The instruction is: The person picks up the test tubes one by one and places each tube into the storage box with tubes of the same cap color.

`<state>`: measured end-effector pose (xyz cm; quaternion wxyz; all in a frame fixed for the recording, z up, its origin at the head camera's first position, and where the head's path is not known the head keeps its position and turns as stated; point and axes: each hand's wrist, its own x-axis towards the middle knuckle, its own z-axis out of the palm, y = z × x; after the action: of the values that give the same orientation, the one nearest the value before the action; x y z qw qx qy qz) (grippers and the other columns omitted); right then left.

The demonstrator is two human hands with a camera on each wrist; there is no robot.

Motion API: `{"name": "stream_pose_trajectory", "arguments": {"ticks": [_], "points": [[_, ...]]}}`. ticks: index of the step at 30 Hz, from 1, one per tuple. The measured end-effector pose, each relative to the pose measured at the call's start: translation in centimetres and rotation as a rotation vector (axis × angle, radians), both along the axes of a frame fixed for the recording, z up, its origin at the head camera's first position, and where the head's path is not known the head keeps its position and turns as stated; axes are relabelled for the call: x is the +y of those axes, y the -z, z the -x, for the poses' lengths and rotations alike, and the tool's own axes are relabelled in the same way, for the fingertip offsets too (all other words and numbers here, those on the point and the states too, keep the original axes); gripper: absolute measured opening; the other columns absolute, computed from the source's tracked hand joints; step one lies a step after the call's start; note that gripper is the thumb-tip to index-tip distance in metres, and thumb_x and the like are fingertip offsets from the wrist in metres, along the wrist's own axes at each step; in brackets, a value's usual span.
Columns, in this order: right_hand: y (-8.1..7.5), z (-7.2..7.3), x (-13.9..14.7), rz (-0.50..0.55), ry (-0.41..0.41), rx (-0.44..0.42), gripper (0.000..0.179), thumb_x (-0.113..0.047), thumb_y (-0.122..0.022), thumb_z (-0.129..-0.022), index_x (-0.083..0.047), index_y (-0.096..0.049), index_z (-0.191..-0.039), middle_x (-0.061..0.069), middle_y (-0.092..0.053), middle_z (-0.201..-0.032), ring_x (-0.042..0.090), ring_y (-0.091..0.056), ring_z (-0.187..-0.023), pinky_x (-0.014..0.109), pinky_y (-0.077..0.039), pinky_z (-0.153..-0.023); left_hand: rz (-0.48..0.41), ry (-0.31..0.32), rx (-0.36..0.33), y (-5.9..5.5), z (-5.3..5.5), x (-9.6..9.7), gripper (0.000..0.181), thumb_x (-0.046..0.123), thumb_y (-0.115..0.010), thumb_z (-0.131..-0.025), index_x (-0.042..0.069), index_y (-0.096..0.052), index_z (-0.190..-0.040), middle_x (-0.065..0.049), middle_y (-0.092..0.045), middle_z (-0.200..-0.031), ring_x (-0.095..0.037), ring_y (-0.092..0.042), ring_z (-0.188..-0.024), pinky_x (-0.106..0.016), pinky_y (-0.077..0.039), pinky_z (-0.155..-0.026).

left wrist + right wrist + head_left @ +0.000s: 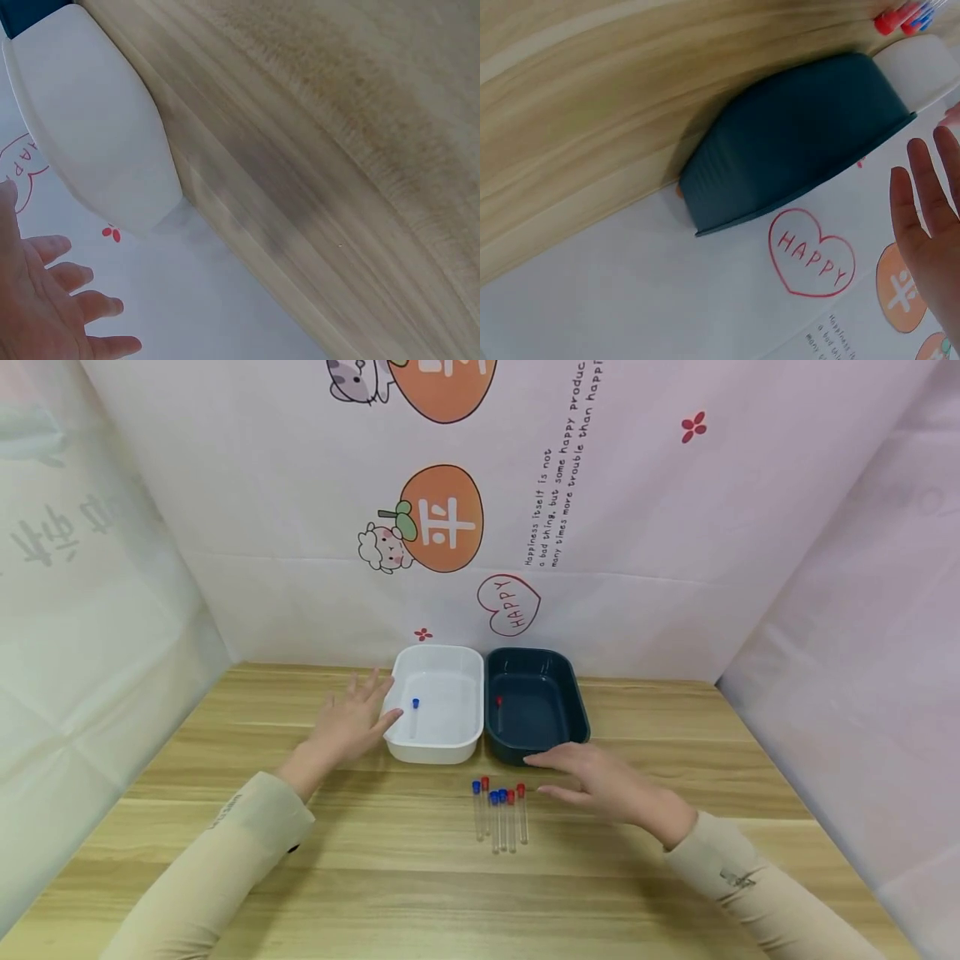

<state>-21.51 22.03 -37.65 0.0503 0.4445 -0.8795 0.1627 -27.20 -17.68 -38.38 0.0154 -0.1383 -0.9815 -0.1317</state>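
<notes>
My left hand (350,722) has its fingers spread beside the left rim of a white basin (432,753); nothing is in it. In the left wrist view the palm and separated fingers (71,277) show beside the white wall. My right hand (600,781), also holding nothing, reaches its extended fingers to the front of a dark teal basin (536,743). Several clear test tubes (495,827) with red and blue caps lie in front of the basins, left of that hand. One blue-capped tube (415,714) lies in the white basin, and one red-capped tube (499,710) in the dark one.
The two basins stand side by side at the back of a wooden table (420,902). Behind them rises a white cloth backdrop (637,568) with printed cartoons and lettering. White cloth also hangs at the left (90,610) and right sides.
</notes>
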Motion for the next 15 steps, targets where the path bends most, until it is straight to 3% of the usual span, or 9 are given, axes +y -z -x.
{"name": "stream_pose_trajectory", "arguments": {"ticks": [7, 15], "points": [[1.2, -0.5, -1.1, -0.085, 0.027, -0.108, 0.043, -0.038, -0.063, -0.103, -0.011, -0.068, -0.135, 0.003, -0.069, -0.129, 0.022, -0.064, -0.119, 0.045, -0.053, -0.098, -0.021, -0.017, -0.014, 0.6, 0.5, 0.3, 0.072, 0.051, -0.039, -0.108, 0.009, -0.020, -0.165, -0.015, -0.010, -0.170, -0.050, -0.008, -0.152, -0.075, -0.009, -0.114], [2.7, -0.7, -1.5, -0.143, 0.123, -0.094, 0.043, -0.036, -0.068, -0.100, -0.009, -0.068, -0.133, 0.006, -0.071, -0.126, 0.026, -0.066, -0.114, 0.045, -0.055, -0.093, -0.010, -0.013, -0.008, 1.1, 0.6, 0.5, 0.073, 0.050, -0.040, -0.108, 0.007, -0.021, -0.164, -0.015, -0.016, -0.169, -0.049, -0.010, -0.152, -0.074, -0.013, -0.114]]}}
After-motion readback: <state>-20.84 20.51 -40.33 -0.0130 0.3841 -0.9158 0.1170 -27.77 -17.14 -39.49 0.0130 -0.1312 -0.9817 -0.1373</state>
